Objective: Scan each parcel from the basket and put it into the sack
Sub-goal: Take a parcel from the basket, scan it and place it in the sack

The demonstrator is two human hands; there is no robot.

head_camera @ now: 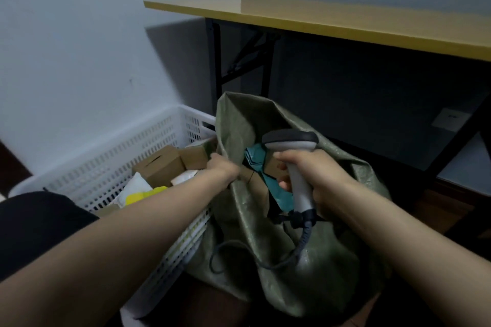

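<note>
Right hand [317, 180] curled round scanner [299, 186] handle over sack [334, 287] mouth, left hand [221, 169] at sack rim, fingers hidden

Right hand [320, 180] grips scanner [291, 142] over sack [252, 220]; left hand [221, 168] at sack rim.

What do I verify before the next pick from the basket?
1. Right hand grip on scanner: ok, curled round the handle.
2. Sack mouth open: ok.
3. Basket has parcels left: ok, cardboard boxes visible.
4. Left hand free: cannot tell, fingers hidden at the sack rim.
5. Cable clear of sack mouth: ok, hangs down outside.
</note>
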